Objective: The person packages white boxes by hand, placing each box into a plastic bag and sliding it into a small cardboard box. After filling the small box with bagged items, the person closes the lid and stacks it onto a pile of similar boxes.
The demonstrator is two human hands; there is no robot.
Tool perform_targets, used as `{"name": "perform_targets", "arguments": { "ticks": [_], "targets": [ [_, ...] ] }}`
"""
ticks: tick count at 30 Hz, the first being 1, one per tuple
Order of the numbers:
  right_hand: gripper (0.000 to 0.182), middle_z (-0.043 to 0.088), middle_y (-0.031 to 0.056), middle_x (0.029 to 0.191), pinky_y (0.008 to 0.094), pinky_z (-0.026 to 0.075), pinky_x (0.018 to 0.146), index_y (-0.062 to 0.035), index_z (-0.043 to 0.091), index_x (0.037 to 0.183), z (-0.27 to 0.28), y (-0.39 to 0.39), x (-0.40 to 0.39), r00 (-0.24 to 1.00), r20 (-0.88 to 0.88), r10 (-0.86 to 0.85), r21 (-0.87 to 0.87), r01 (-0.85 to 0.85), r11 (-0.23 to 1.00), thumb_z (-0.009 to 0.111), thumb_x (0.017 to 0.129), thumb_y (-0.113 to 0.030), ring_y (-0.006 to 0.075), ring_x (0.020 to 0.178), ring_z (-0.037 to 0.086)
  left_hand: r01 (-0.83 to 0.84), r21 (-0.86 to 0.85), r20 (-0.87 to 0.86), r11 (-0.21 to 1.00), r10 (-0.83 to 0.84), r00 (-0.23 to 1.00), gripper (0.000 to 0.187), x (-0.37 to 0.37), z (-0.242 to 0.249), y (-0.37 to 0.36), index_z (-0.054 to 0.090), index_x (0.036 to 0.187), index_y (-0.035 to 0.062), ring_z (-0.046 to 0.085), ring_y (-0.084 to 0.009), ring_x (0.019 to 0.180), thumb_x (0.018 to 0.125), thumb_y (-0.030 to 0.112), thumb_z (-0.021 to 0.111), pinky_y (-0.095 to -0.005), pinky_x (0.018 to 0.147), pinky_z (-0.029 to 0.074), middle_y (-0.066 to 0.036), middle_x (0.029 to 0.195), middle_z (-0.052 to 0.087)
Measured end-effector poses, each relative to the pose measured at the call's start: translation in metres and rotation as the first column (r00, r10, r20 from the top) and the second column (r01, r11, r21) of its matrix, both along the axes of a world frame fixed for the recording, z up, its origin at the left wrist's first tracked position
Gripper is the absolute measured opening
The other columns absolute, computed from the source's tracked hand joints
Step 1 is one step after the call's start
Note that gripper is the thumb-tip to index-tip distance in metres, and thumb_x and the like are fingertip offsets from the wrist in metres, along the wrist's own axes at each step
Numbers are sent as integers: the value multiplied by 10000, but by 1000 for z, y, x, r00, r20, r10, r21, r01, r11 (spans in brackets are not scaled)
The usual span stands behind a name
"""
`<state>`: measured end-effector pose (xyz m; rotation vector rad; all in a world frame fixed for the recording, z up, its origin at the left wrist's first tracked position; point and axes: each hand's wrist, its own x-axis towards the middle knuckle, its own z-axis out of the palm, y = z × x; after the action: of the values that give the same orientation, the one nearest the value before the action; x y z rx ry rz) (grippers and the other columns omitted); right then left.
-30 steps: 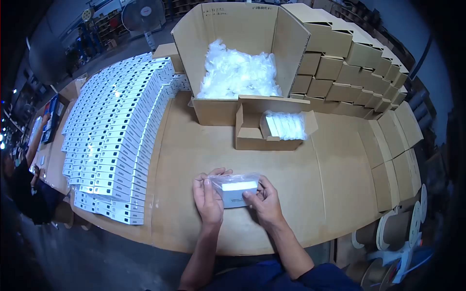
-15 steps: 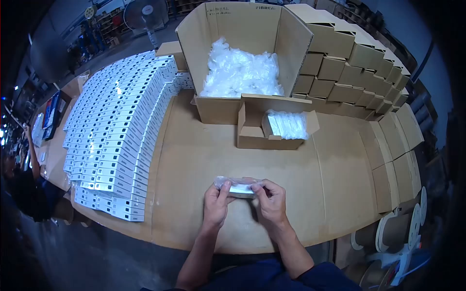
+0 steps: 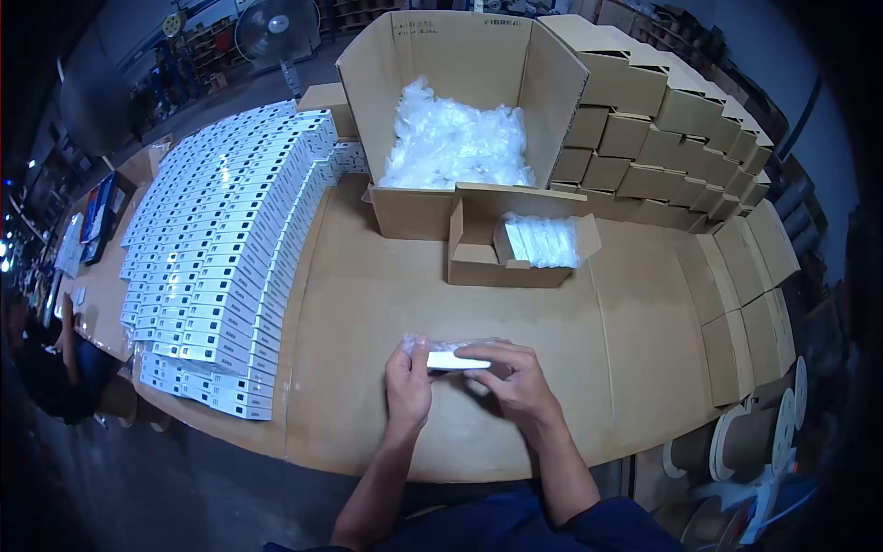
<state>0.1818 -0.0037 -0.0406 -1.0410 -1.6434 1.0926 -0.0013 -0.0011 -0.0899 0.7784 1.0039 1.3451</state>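
A table (image 3: pixel 368 304) spans the frame, with a white stack (image 3: pixel 221 248) at left, a large carton (image 3: pixel 416 213) at top centre and a small carton (image 3: pixel 506 275) below it. At lower centre, the left hand (image 3: pixel 407 391) clamps, and the right hand (image 3: pixel 526 382) touches, its grip unclear, a wrapped box (image 3: pixel 444 360).

Dark blue top (image 3: pixel 492 526), short sleeves (image 3: pixel 618 524); forearms (image 3: pixel 568 471), fingers (image 3: pixel 504 354) bare.

The left hand (image 3: pixel 407 394) and right hand (image 3: pixel 526 382) partly hide the wrapped packet (image 3: pixel 449 360), print on the white boxes (image 3: pixel 207 253) is too small to read, and the view's lower edge crops the dark sleeve (image 3: pixel 621 529).
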Motion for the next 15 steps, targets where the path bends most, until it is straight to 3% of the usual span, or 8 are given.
{"name": "perform_targets", "arguments": {
  "ticks": [1, 4, 5, 8, 11, 14, 15],
  "targets": [
    [360, 785, 126, 1018, 387, 532, 949, -72, 782, 1139, -4, 3, 0, 1000, -4, -27, 61, 27, 998, 808, 788, 2, 282, 996, 716, 23, 49, -35, 999, -21, 999, 289, -2, 0, 2, 555, 1094, -2, 738, -249, 942, 1120, 270, 458, -407, 799, 656, -162, 1054, 696],
    [356, 777, 135, 1056, 387, 531, 949, -66, 779, 1138, 4, 3, 5, 995, 94, -19, 15, 17, 1000, 809, 789, 0, 298, 1027, 718, 65, -14, 127, 998, -63, 990, 259, -9, 11, 3, 506, 1079, 5, 738, -273, 951, 1122, 251, 439, -425, 789, 662, -177, 1073, 688],
    [339, 779, 131, 1063, 394, 528, 966, -51, 778, 1124, 10, 2, 5, 994, 111, -16, -14, 18, 1000, 812, 791, -4, 287, 1050, 718, 86, 7, 116, 996, -86, 990, 215, -11, 4, 4, 466, 1072, 21, 731, -301, 996, 1120, 228, 431, -454, 808, 668, -213, 1236, 625],
    [325, 779, 124, 1095, 399, 511, 1027, -33, 769, 1120, -1, 0, 5, 997, -53, -53, -141, 45, 989, 816, 799, -19, 298, 1145, 700, 55, 72, 86, 996, -61, 994, 218, -11, 18, 3, 469, 1221, 10, 710, -321, 1072, 1110, 197, 456, -474, 882, 654, -235, 1429, 496],
    [307, 770, 127, 1146, 430, 470, 1101, -19, 759, 1112, -7, 0, 5, 992, -100, -72, -127, 59, 990, 815, 811, -33, 351, 1257, 646, 77, 72, 203, 994, -90, 975, 389, -13, 47, -2, 446, 1421, 26, 673, -244, 1143, 1054, 87, 560, -378, 909, 630, -222, 1489, 454],
    [293, 733, 138, 1253, 472, 420, 1154, -28, 757, 1103, -6, 1, 6, 996, -68, -50, -22, 48, 999, 812, 816, -41, 398, 1375, 548, 308, 153, 11, 939, -313, 950, 623, -26, 33, -2, 370, 1547, 32, 583, -249, 1297, 984, -12, 634, -370, 1025, 558, -192, 1570, 387],
    [294, 709, 138, 1296, 484, 406, 1163, -32, 757, 1100, -6, 1, 7, 998, -41, -46, 5, 46, 999, 816, 813, -47, 402, 1401, 516, 303, 280, -67, 911, -296, 953, 554, -26, 26, 1, 516, 1461, 1, 491, -247, 1396, 937, -59, 682, -356, 1114, 460, -183, 1619, 354]
  ]
}}
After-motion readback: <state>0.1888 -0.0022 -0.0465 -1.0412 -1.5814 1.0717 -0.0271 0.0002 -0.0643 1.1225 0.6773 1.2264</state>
